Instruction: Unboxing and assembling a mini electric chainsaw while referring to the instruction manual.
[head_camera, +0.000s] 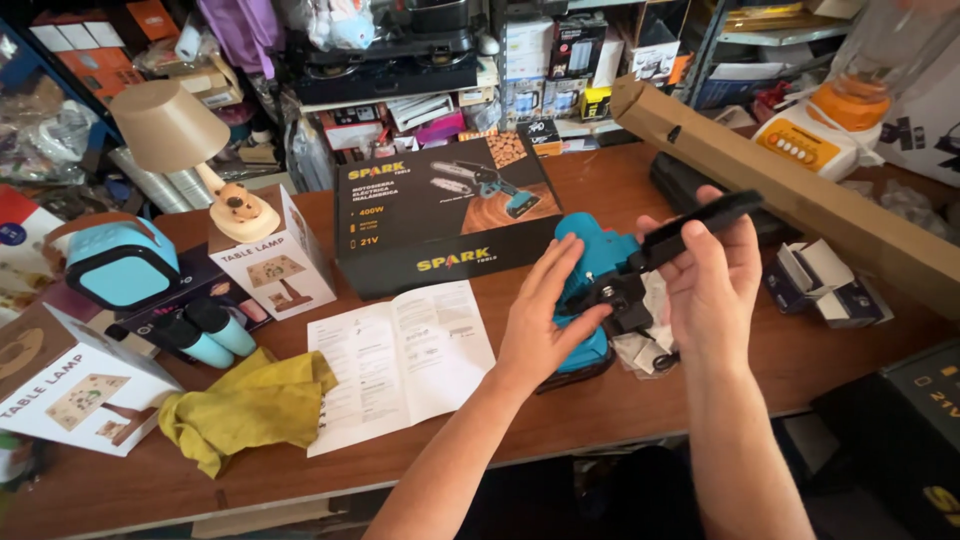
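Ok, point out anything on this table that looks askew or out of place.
The yellow cloth lies crumpled by the open leaflet. A long cardboard box slants across the table's right end. The small lamp stands tilted on a box.

On the tabletop (600, 410) we list: a large box (440, 215) at centre rear; an open leaflet (400, 360) before it; a crumpled cloth (245, 405) left of the leaflet; a lamp (190, 150) standing on a small carton (275, 265) left of the large box. Right of the leaflet we have a power tool (590, 290) between our left hand (540, 325) and right hand (710, 275). A long carton (800, 190) lies behind them.
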